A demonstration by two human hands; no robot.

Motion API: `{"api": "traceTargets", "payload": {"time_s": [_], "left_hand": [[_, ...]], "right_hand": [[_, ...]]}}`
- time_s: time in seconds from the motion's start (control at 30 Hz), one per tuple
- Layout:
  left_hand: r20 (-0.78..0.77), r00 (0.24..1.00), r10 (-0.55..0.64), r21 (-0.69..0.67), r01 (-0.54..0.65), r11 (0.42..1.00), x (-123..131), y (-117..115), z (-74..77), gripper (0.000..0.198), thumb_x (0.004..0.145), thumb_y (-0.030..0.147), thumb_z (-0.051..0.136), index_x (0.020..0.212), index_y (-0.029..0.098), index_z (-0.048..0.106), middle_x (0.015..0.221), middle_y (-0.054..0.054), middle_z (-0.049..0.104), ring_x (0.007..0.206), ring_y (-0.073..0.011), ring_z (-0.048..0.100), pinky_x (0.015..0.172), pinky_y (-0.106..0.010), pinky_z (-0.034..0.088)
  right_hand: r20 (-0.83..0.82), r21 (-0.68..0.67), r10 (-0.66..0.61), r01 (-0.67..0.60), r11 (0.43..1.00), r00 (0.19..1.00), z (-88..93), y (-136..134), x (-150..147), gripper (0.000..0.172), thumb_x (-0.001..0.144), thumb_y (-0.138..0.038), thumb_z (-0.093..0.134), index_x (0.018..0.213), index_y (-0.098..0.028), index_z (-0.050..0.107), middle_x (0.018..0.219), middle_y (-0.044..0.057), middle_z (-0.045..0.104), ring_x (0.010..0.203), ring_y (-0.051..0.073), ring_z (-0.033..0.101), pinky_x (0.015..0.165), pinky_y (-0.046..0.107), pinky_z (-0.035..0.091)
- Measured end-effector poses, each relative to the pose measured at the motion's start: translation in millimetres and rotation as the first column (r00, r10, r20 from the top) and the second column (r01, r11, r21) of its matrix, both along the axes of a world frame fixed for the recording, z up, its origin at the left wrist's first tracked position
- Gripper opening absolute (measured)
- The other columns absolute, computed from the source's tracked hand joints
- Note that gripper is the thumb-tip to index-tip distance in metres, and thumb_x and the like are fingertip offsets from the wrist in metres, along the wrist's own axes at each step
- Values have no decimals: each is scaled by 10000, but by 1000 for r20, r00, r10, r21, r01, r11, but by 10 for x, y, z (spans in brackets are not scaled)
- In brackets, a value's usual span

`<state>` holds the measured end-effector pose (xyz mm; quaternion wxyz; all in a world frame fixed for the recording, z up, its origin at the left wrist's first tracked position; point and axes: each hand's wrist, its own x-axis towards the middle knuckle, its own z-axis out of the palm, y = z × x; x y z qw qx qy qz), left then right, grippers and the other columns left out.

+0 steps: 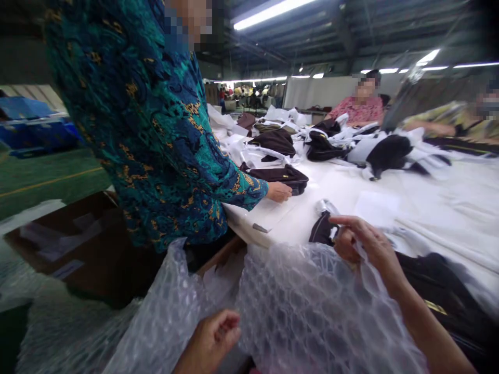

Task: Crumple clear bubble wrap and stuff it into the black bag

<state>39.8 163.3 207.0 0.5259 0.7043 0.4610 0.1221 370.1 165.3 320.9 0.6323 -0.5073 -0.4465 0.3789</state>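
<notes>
A clear bubble wrap sheet [312, 306] hangs in front of me, its upper right edge gathered in my right hand [364, 241]. The index finger of that hand points left, while the other fingers curl in on the sheet. Low in the view is my left hand [214, 335], with its fingers curled toward the thumb beside the wrap. Whether anything is between those fingers I cannot make out. Just past my right hand lies a small dark pouch-like item [322, 227]. A black bag [440, 296] with a gold-coloured mark lies under my right forearm, partly hidden.
At left stands a co-worker in a teal patterned shirt [156, 130], one hand [279, 191] by a dark bag [278, 175]. The white table [440, 202] carries several dark bags and white wrapping. An open cardboard box [50, 234] is at lower left. Other people sit across the table.
</notes>
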Motion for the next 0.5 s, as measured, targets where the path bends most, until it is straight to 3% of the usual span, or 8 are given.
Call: {"api": "traceTargets", "payload": {"time_s": [0.1,0.17,0.2,0.27,0.33,0.4,0.47,0.5], "left_hand": [[204,979,-27,306,-38,951,590,225,106,676,710,464,595,1294,210,368,1341,-102,383,1208,-270,376,964,-371,359],[237,955,-180,417,68,906,979,399,238,942,605,475,705,1370,219,219,1427,-101,232,1291,-294,225,1045,-418,230],[220,932,-287,424,173,889,1154,490,326,969,562,471,739,1361,220,251,1407,-99,280,1275,-308,251,1041,-419,231],[168,841,-515,363,432,825,1438,664,517,728,570,475,730,1203,197,501,1163,-76,555,1062,-301,490,905,-361,395],[172,763,-624,222,587,779,1609,816,680,382,656,470,659,867,151,656,733,-14,632,668,-191,574,617,-250,460],[271,846,-459,107,448,888,1671,944,782,332,700,461,612,683,129,622,517,29,523,452,-102,463,433,-185,367],[386,921,-45,-25,60,998,1667,1046,834,311,669,441,644,726,141,590,521,47,507,423,-78,436,392,-161,331],[416,894,169,-86,-146,986,1661,1082,849,323,636,429,676,772,153,578,542,50,522,428,-81,453,391,-159,343]], "right_hand": [[-185,154,226,-199,968,956,33,-178,106,343,796,-498,511,919,-204,638,386,-67,343,318,65,262,333,186,234],[-225,198,381,-341,919,897,79,-210,44,397,785,-538,500,875,-183,655,364,-64,327,298,61,252,323,185,237],[-248,212,438,-393,895,864,104,-188,-4,431,775,-564,493,857,-175,658,356,-66,315,291,59,243,320,186,240],[-328,240,455,-392,888,828,149,-97,-65,483,762,-609,473,847,-168,652,369,-64,335,291,55,236,321,187,254],[-451,225,306,-225,948,838,167,-22,-24,492,775,-615,451,921,-181,632,508,-24,497,367,68,373,390,199,350],[-559,125,103,-39,991,823,126,-49,119,500,779,-618,448,1008,-200,599,783,30,616,601,111,550,582,242,452],[-594,27,14,3,1000,804,9,-193,295,579,771,-662,409,1074,-196,571,992,69,611,877,178,575,809,316,431],[-588,9,34,-35,999,808,-71,-292,369,651,756,-703,371,1097,-182,563,1029,87,604,950,206,558,876,348,396]]}}
